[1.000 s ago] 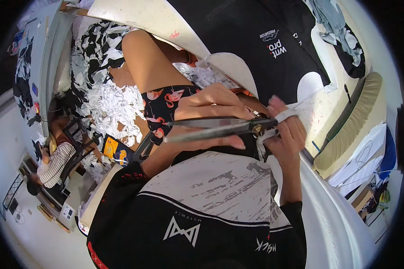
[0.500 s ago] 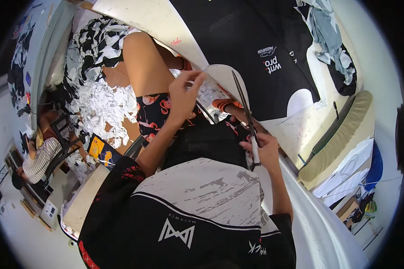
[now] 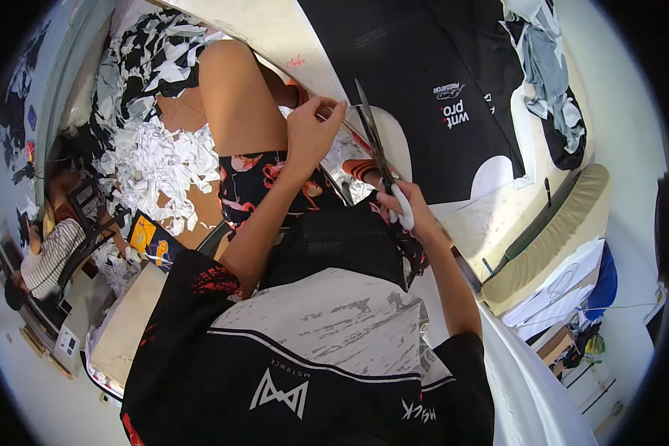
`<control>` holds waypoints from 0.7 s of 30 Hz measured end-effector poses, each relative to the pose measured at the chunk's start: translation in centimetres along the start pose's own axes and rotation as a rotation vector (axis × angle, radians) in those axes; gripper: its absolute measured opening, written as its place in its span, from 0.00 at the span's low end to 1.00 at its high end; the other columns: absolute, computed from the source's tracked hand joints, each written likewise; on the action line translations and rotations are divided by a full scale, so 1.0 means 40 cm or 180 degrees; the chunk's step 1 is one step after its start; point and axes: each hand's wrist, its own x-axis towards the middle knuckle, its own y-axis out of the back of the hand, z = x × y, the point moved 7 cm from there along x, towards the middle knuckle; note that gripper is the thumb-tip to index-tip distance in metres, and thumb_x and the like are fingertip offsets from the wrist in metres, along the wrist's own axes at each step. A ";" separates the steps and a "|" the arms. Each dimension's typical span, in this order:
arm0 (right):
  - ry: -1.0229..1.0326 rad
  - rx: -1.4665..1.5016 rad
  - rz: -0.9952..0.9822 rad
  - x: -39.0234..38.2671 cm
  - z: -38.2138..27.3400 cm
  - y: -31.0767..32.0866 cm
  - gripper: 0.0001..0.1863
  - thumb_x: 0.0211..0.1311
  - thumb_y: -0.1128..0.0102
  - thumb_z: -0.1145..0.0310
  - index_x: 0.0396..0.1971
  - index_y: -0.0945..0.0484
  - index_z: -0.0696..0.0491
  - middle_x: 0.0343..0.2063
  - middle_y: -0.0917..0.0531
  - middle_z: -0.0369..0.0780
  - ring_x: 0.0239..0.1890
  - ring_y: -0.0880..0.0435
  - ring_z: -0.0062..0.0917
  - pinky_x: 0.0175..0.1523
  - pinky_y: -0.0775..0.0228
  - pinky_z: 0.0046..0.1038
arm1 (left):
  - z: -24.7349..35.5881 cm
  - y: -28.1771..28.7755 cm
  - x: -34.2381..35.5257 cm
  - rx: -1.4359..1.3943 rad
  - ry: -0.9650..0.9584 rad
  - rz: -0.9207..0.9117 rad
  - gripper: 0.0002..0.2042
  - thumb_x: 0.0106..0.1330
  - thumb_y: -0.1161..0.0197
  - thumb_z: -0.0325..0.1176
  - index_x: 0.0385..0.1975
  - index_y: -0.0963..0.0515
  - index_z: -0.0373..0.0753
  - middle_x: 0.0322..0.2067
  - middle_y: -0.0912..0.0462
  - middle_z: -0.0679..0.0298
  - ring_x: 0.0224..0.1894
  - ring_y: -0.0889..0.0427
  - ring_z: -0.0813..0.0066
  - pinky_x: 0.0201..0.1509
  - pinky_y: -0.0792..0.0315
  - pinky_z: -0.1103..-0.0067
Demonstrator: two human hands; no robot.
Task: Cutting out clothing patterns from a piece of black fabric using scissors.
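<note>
My right hand [image 3: 416, 212] grips a pair of long scissors [image 3: 377, 145] by the white handles. Their dark blades point away from me, slightly parted, above the table's near edge. My left hand [image 3: 311, 141] is raised over my lap to the left of the blades. Its thumb and fingers are pinched together, and whatever lies between them is too small to make out. Beyond the scissors, a black fabric piece [image 3: 401, 82] with white print lies flat on the pale table [image 3: 253, 30].
White and black fabric scraps [image 3: 163, 163] heap on the floor at left. Grey cloth [image 3: 546, 74] lies at the table's far right, near a padded beige roll [image 3: 557, 238]. A seated person [image 3: 52, 253] is at far left. White cloth [image 3: 524, 372] hangs beside my right arm.
My right hand has carried the scissors up and leftward, closer to my left hand. The left hand has risen slightly, still pinched. The whole view has shifted a little.
</note>
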 end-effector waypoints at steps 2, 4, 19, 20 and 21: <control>0.0011 0.0316 -0.0056 0.029 0.001 -0.020 0.12 0.66 0.31 0.62 0.35 0.23 0.54 0.23 0.21 0.32 0.25 0.22 0.14 0.29 0.32 0.17 | -0.008 -0.002 0.009 -0.0154 0.0141 -0.0035 0.15 0.69 0.32 0.38 0.40 0.16 0.28 0.27 0.15 0.65 0.28 0.21 0.83 0.34 0.27 0.83; 0.0005 0.0240 0.0022 0.041 0.006 -0.024 0.12 0.66 0.30 0.63 0.35 0.23 0.54 0.24 0.22 0.32 0.25 0.22 0.14 0.30 0.32 0.18 | -0.014 -0.003 0.019 -0.0567 0.0286 -0.0006 0.14 0.67 0.33 0.36 0.38 0.15 0.27 0.23 0.15 0.60 0.25 0.19 0.78 0.30 0.27 0.77; 0.0190 0.0086 0.0126 0.069 -0.022 -0.073 0.11 0.65 0.30 0.64 0.34 0.23 0.53 0.23 0.21 0.31 0.25 0.22 0.14 0.33 0.34 0.18 | -0.022 -0.011 0.000 -0.0704 0.0465 -0.0275 0.13 0.69 0.33 0.36 0.40 0.16 0.30 0.25 0.18 0.68 0.23 0.25 0.86 0.26 0.32 0.85; 0.0282 0.0174 0.0094 0.069 -0.029 -0.077 0.11 0.65 0.30 0.63 0.34 0.24 0.53 0.23 0.21 0.31 0.25 0.22 0.14 0.33 0.34 0.18 | -0.024 -0.013 0.000 -0.0727 0.0470 -0.0313 0.13 0.69 0.33 0.36 0.40 0.16 0.30 0.25 0.18 0.68 0.23 0.25 0.86 0.26 0.32 0.85; 0.0215 0.0121 0.0135 0.069 -0.027 -0.079 0.11 0.65 0.30 0.63 0.34 0.24 0.53 0.23 0.21 0.31 0.25 0.22 0.14 0.33 0.34 0.18 | -0.026 -0.016 -0.001 -0.0779 0.0476 -0.0343 0.12 0.69 0.33 0.36 0.40 0.16 0.30 0.25 0.18 0.68 0.24 0.25 0.86 0.27 0.31 0.85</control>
